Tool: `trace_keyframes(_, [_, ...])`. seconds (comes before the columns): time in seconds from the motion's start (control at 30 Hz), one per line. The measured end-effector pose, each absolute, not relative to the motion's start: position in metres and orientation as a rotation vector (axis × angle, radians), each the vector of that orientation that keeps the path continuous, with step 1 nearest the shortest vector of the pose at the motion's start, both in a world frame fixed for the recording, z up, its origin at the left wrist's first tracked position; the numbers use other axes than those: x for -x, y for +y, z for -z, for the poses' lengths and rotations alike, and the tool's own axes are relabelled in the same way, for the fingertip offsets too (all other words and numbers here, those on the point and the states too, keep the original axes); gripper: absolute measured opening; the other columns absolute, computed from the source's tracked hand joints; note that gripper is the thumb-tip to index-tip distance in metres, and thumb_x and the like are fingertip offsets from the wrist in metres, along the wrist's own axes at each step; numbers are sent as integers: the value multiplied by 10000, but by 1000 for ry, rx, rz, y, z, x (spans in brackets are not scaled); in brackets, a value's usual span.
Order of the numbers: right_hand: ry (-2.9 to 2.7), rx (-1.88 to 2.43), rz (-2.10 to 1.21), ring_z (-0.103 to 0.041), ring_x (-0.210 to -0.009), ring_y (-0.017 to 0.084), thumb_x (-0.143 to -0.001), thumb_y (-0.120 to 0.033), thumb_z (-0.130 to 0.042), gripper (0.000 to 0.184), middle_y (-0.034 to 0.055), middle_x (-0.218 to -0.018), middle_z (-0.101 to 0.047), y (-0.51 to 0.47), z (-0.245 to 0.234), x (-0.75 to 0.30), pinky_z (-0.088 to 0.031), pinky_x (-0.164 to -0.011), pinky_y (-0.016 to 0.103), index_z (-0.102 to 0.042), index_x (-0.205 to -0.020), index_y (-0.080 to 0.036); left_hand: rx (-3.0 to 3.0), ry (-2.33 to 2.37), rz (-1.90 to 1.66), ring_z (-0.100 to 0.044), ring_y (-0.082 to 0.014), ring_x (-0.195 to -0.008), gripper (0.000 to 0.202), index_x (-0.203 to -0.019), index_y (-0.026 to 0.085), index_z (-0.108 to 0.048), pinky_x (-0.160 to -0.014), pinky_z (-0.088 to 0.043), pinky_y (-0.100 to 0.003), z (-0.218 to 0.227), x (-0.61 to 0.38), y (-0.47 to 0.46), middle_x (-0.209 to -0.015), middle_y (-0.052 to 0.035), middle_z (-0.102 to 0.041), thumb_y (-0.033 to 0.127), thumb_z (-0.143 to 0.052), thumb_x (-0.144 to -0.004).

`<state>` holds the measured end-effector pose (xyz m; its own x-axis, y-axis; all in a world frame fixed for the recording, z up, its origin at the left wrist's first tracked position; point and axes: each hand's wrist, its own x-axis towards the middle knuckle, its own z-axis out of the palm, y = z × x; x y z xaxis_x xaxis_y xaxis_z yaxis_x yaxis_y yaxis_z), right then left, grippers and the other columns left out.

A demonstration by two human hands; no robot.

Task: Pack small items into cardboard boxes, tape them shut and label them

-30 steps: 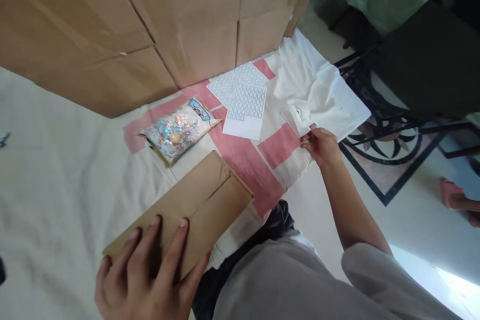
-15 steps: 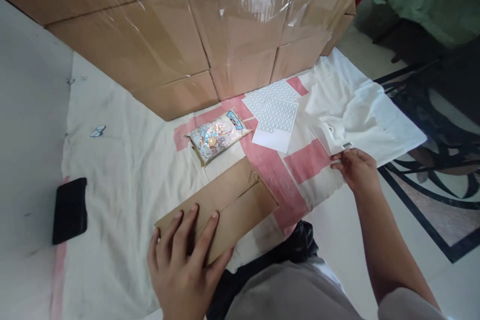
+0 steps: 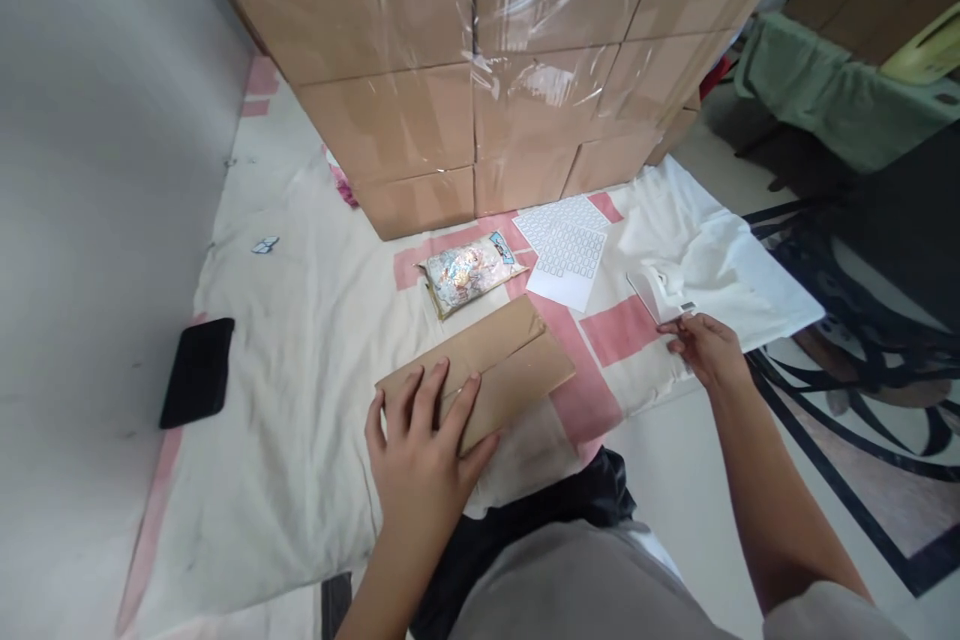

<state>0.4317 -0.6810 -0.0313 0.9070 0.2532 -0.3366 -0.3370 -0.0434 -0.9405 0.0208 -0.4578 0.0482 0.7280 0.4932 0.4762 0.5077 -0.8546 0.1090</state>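
My left hand (image 3: 427,440) lies with fingers spread over the left end of a flat brown cardboard box (image 3: 517,360), steadying it on the cloth. The box's flaps meet along a seam on top. Off to the right, my right hand (image 3: 703,345) pinches the near edge of a white curled piece (image 3: 654,292), which has a small grey rectangle by my fingertips. What exactly this white piece is, I cannot make out. Beyond the box rest a shiny printed packet (image 3: 472,272) and white sheets (image 3: 568,265) bearing rows of small outlined labels.
Large taped cartons (image 3: 420,120) stand stacked at the back. A black phone-like object (image 3: 196,372) lies at the left by the wall (image 3: 90,220). The cream and pink cloth (image 3: 300,370) covers the work surface. Dark ornamental metalwork (image 3: 862,380) is at the right.
The camera view has tilted up and turned left, so everything sits further right or lower. Both hands keep their places on the box and the white piece.
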Motion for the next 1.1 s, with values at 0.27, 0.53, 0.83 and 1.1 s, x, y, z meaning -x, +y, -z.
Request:
trace_keyframes(0.27, [52, 1536, -446, -596, -440, 100, -751, -285, -894, 422, 85, -638, -745, -678, 35, -429, -417, -356, 162, -512, -601, -191, 2881, -860, 847, -608, -350, -1326, 506, -1385, 310, -706, -1230, -296, -551, -47, -22, -460, -1472, -100, -683, 530, -751, -932])
trace_keyframes(0.53, [56, 1494, -462, -647, -544, 115, -645, -299, -945, 425, 69, -611, -714, -679, 38, -433, -437, -395, 137, -539, -588, -186, 2872, -860, 844, -606, -340, -1334, 495, -1385, 308, -708, -1232, -303, -537, -46, -22, -461, -1485, -97, -675, 513, -749, -936])
trace_keyframes(0.83, [34, 1472, -460, -576, -470, 105, -537, -441, -1000, 529, 80, -608, -713, -680, 34, -429, -436, -365, 164, -534, -570, -195, 2782, -811, 892, -611, -320, -1297, 472, -1353, 323, -729, -1229, -307, -494, -39, -22, -457, -1460, -74, -695, 457, -764, -901])
trace_keyframes(1.1, [41, 1466, -456, -758, -650, 225, -600, -458, -924, 303, 97, -689, -761, -688, 41, -437, -564, -436, 229, -705, -592, -249, 2575, -797, 1066, -641, -326, -1232, 439, -1256, 356, -778, -1176, -367, -517, 0, -31, -448, -1351, -71, -754, 426, -748, -823])
